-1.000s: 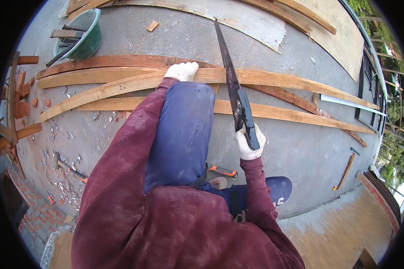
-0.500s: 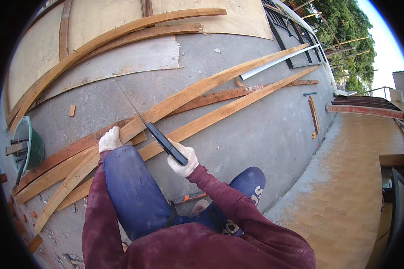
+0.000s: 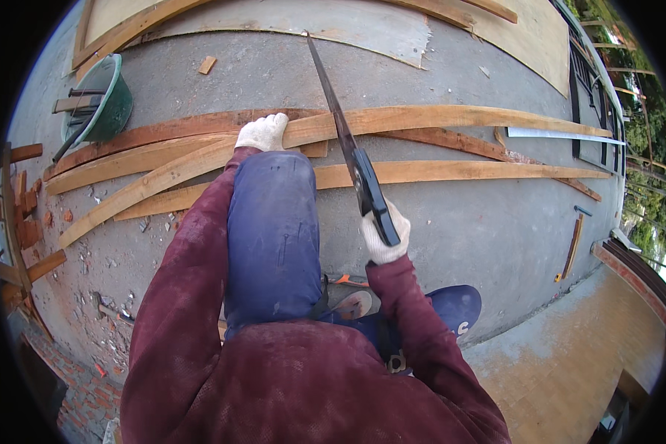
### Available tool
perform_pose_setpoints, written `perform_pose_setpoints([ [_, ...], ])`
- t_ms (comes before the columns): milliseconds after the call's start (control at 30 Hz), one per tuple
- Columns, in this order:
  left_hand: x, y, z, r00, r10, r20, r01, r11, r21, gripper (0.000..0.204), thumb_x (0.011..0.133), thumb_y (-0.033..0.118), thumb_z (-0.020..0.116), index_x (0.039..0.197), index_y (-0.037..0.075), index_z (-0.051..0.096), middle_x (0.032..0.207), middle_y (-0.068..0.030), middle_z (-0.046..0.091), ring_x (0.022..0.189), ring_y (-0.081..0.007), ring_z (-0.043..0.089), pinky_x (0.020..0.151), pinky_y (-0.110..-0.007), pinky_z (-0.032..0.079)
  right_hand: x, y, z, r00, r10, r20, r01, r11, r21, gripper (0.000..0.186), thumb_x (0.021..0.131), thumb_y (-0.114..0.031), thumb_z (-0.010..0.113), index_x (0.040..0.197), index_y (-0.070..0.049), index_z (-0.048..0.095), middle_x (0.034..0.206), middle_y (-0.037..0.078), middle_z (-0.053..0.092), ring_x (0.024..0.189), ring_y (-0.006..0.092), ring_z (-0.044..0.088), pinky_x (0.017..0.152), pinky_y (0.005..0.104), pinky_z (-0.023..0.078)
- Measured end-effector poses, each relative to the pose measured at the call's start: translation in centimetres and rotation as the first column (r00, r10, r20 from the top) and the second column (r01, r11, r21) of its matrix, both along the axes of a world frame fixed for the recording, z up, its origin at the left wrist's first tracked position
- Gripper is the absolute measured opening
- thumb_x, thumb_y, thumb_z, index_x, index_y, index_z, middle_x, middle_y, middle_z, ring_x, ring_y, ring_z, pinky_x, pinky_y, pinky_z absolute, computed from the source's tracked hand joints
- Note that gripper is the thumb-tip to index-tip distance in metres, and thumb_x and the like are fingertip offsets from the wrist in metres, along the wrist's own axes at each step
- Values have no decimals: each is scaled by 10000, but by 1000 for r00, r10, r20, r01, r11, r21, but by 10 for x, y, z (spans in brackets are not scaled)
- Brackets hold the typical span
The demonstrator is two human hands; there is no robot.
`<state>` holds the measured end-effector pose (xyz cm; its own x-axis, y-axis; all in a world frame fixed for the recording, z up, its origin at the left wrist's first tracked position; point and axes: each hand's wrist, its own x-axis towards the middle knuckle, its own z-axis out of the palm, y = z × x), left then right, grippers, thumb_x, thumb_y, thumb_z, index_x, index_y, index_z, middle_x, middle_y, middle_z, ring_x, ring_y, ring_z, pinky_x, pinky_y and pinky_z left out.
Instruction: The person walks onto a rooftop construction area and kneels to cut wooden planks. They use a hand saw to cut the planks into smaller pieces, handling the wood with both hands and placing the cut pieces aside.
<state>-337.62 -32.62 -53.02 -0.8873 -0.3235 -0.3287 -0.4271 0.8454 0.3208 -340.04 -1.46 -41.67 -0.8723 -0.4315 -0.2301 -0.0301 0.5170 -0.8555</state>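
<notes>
My left hand (image 3: 263, 133), in a white knit glove, grips a long light wooden plank (image 3: 436, 118) just beyond my blue-clad knee (image 3: 272, 229). My gloved right hand (image 3: 385, 233) is closed round the dark handle of a handsaw (image 3: 340, 126). Its long blade points away from me and crosses that plank to the right of my left hand; whether the teeth touch the wood I cannot tell. More planks lie beneath and alongside, one reddish (image 3: 163, 126), another pale (image 3: 459, 170) nearer me.
Plywood sheets (image 3: 525, 52) and boards lie beyond. A green bucket (image 3: 118, 103) with dark tools stands upper left. Broken wood (image 3: 26, 229) and rubble are at left. An orange-handled tool (image 3: 348, 280) lies by my foot. A dark metal frame (image 3: 592, 111) is at right.
The view swung toward the right side half a second ago and has swung back down. Both hands keep their grips on plank and saw throughout.
</notes>
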Motion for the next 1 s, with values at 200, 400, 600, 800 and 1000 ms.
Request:
perform_pose_setpoints([
  [200,-3,-3,2,998,-46,-41,45,999,-29,658,786,522,858,1240,115,611,1191,-163,701,1147,-369,682,951,-481,559,42,62,-11,994,57,-92,-60,998,-34,263,890,-59,719,1136,30,708,800,99,707,693,136,674,677,319,556],
  [400,1,0,-2,999,-36,-2,36,999,27,700,783,510,871,1261,80,594,1231,-175,680,1185,-369,660,999,-473,536,98,108,120,990,109,-85,-70,926,371,352,833,-35,666,1180,-13,722,917,151,778,760,237,775,697,340,594],
  [600,3,0,6,1000,8,9,-8,999,32,660,796,486,860,1251,80,608,1242,-177,681,1186,-377,664,996,-471,541,-12,22,-68,935,56,-349,-96,990,-100,162,888,-47,719,1041,4,704,734,66,673,640,131,608,637,307,517],
  [800,2,1,-4,1000,-8,-30,8,1000,-7,729,748,566,867,1244,97,611,1193,-154,697,1153,-355,689,970,-472,555,89,116,62,996,56,-73,-29,943,331,535,835,16,653,1370,18,665,1073,189,789,911,302,802,782,368,615],
  [1000,3,1,-4,999,-22,27,21,999,44,714,765,515,868,1263,78,604,1253,-176,677,1187,-363,671,994,-471,544,45,62,59,969,124,-213,-65,962,266,235,889,-30,667,1115,6,722,852,124,734,697,218,704,666,334,562],
])
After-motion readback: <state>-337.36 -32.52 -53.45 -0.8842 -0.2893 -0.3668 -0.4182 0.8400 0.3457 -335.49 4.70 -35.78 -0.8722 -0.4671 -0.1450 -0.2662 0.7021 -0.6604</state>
